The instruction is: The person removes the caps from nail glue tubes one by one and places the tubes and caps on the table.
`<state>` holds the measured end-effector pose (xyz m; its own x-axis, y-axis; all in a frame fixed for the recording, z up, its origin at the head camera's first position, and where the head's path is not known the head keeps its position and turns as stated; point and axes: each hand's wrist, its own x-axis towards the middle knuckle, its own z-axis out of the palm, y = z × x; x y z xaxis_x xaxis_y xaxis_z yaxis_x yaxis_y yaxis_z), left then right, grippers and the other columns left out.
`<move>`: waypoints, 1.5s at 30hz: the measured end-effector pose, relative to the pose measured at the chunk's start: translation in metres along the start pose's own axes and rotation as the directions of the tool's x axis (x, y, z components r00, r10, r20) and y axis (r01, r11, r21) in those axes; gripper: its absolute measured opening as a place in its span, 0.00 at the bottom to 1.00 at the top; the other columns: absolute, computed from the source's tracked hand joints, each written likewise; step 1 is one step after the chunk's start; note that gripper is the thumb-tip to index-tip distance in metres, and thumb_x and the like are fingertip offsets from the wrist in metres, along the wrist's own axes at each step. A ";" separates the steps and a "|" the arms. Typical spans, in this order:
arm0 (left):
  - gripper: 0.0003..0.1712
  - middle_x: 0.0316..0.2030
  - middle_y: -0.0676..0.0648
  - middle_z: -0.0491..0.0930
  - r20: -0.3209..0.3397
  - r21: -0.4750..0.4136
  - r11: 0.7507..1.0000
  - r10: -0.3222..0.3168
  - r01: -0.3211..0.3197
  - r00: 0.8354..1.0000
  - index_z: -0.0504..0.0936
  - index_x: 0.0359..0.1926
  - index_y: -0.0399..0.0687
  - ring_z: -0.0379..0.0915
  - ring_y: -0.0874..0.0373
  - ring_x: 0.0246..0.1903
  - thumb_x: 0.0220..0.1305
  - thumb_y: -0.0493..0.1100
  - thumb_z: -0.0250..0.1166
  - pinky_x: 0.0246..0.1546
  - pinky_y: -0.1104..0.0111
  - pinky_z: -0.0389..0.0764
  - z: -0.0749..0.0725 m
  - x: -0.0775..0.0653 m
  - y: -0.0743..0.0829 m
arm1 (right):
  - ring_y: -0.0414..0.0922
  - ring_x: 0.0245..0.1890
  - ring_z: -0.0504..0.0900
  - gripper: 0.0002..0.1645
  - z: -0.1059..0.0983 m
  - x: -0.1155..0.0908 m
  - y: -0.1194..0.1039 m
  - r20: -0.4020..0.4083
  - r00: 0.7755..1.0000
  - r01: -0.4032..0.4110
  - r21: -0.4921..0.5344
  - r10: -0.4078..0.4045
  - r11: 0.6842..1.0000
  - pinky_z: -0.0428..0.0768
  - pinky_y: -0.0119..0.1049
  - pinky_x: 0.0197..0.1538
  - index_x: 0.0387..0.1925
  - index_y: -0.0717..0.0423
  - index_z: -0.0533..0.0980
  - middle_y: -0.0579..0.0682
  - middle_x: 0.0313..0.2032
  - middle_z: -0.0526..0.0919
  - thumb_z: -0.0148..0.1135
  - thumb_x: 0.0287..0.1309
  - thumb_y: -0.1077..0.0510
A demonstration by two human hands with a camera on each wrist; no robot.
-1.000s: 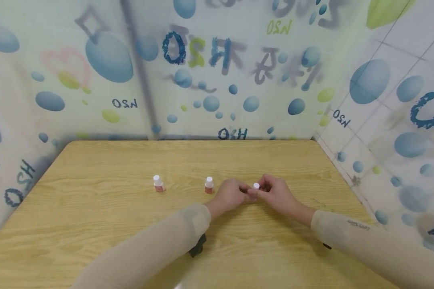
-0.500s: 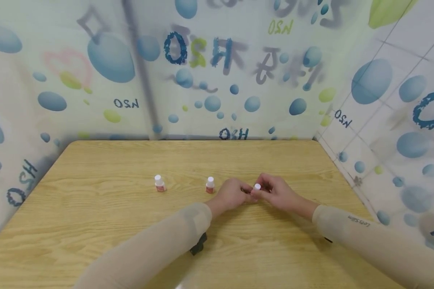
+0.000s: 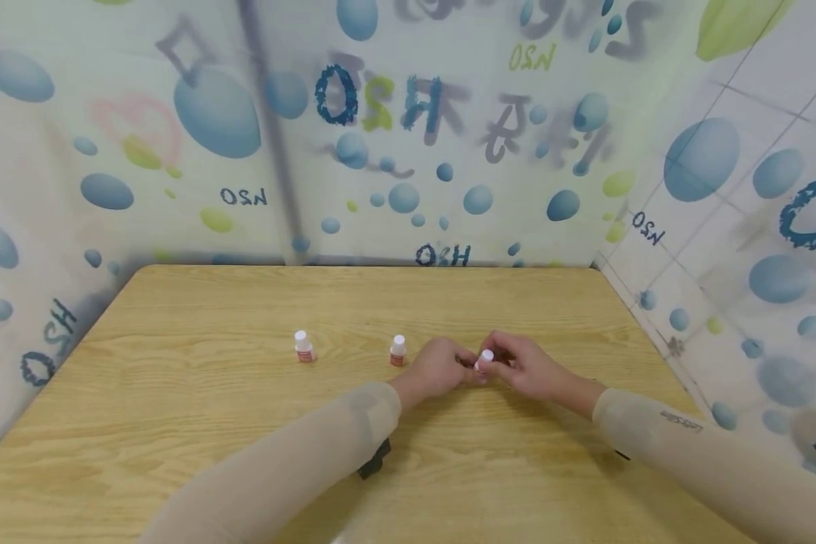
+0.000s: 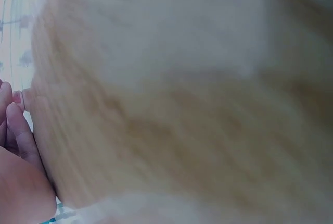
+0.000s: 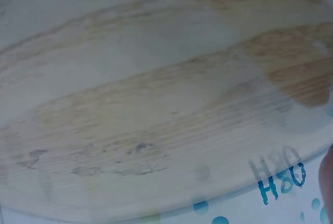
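Above the right part of the table, both hands meet at a small white-capped bottle (image 3: 486, 355). My right hand (image 3: 527, 368) pinches it near the cap with thumb and fingers. From the other side, my left hand (image 3: 440, 369) grips its lower part, which the fingers mostly hide. In the left wrist view, fingers (image 4: 21, 127) show at the left edge beside a pinkish bit of the bottle (image 4: 17, 98). Two similar bottles with red-and-white labels stand upright to the left: a nearer one (image 3: 397, 351) just left of the left hand, and a farther one (image 3: 304, 347).
The wooden table (image 3: 231, 415) ends at a back wall (image 3: 381, 174) covered with a patterned sheet. Another patterned wall (image 3: 741, 302) runs along the right side. A dark object (image 3: 375, 459) shows under the left sleeve (image 3: 299, 461).
The bottle between the hands has tilted slightly, and more of its body shows below the cap. The hands stay nearly in place; the whole view has shifted a little.
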<state>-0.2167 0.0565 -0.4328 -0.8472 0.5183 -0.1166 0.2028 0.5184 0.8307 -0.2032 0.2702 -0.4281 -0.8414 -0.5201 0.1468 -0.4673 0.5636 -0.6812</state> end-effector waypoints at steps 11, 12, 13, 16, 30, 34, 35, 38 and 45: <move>0.07 0.30 0.55 0.88 0.002 -0.014 1.000 0.021 -0.021 1.000 0.92 0.35 0.51 0.73 0.64 0.31 0.62 0.47 0.80 0.33 0.75 0.72 0.000 0.003 -0.003 | 0.41 0.29 0.76 0.13 0.005 -0.006 -0.010 -0.097 0.970 -0.225 -0.015 0.222 0.974 0.76 0.29 0.33 0.38 0.52 0.80 0.45 0.29 0.82 0.75 0.66 0.49; 0.06 0.30 0.55 0.88 0.003 -0.013 1.000 0.022 -0.022 1.000 0.92 0.35 0.51 0.73 0.64 0.31 0.62 0.46 0.80 0.32 0.75 0.72 0.000 0.003 -0.004 | 0.40 0.29 0.76 0.14 0.006 -0.006 -0.010 -0.109 0.968 -0.229 -0.007 0.227 0.973 0.76 0.29 0.33 0.37 0.52 0.80 0.45 0.29 0.82 0.75 0.65 0.49; 0.06 0.30 0.55 0.87 0.004 -0.014 1.000 0.024 -0.024 1.000 0.92 0.35 0.50 0.73 0.64 0.30 0.62 0.46 0.80 0.32 0.75 0.72 -0.001 0.003 -0.003 | 0.40 0.28 0.75 0.14 0.007 -0.006 -0.010 -0.122 0.967 -0.227 0.001 0.225 0.974 0.76 0.29 0.32 0.36 0.52 0.80 0.45 0.28 0.82 0.76 0.65 0.49; 0.06 0.29 0.56 0.86 0.009 -0.013 1.000 0.025 -0.025 1.000 0.92 0.35 0.50 0.72 0.65 0.30 0.63 0.46 0.79 0.32 0.75 0.71 -0.002 0.002 -0.003 | 0.38 0.27 0.75 0.15 0.010 -0.005 -0.012 -0.157 0.965 -0.210 0.007 0.209 0.978 0.75 0.29 0.31 0.34 0.52 0.79 0.44 0.26 0.81 0.78 0.62 0.50; 0.06 0.33 0.58 0.89 0.010 0.028 0.999 -0.023 0.023 1.000 0.93 0.40 0.53 0.74 0.66 0.32 0.65 0.47 0.78 0.36 0.74 0.74 0.000 0.002 0.001 | 0.33 0.22 0.70 0.14 0.014 -0.005 -0.012 -0.196 0.977 -0.094 -0.034 0.085 0.995 0.71 0.28 0.26 0.30 0.51 0.75 0.41 0.23 0.77 0.75 0.66 0.56; 0.07 0.33 0.58 0.90 0.007 0.065 0.998 -0.027 0.027 1.000 0.94 0.41 0.53 0.73 0.66 0.30 0.65 0.48 0.78 0.34 0.74 0.73 0.003 0.003 0.002 | 0.34 0.23 0.69 0.14 0.013 -0.006 -0.009 -0.184 0.981 -0.071 -0.024 0.065 0.997 0.69 0.28 0.26 0.31 0.51 0.75 0.41 0.23 0.75 0.74 0.67 0.56; 0.07 0.33 0.58 0.90 0.007 0.072 0.997 -0.032 0.031 0.999 0.94 0.41 0.54 0.73 0.66 0.30 0.65 0.48 0.77 0.33 0.74 0.73 0.003 0.003 0.003 | 0.34 0.23 0.68 0.13 0.013 -0.006 -0.008 -0.177 0.982 -0.064 -0.024 0.058 0.998 0.69 0.28 0.27 0.31 0.51 0.75 0.41 0.23 0.75 0.73 0.68 0.56; 0.07 0.33 0.57 0.90 0.012 0.086 0.995 -0.043 0.042 0.999 0.94 0.42 0.54 0.72 0.65 0.30 0.66 0.49 0.77 0.32 0.74 0.72 0.003 0.003 0.003 | 0.34 0.24 0.69 0.12 0.010 -0.005 -0.004 -0.143 0.989 -0.051 -0.025 0.047 0.998 0.70 0.29 0.27 0.33 0.49 0.75 0.41 0.24 0.75 0.72 0.69 0.55; 0.10 0.34 0.58 0.90 0.022 0.094 0.994 -0.049 0.047 0.999 0.94 0.45 0.54 0.74 0.64 0.30 0.66 0.50 0.77 0.32 0.74 0.73 0.002 0.004 0.003 | 0.36 0.32 0.76 0.05 0.000 -0.002 -0.002 -0.029 1.000 -0.007 -0.013 0.007 1.000 0.76 0.30 0.35 0.39 0.48 0.79 0.41 0.33 0.82 0.69 0.71 0.59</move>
<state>-0.2188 0.0616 -0.4322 -0.8453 0.5068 -0.1693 0.2077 0.6037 0.7697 -0.2012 0.2702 -0.4271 -0.8522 -0.4973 0.1626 -0.4644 0.5757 -0.6729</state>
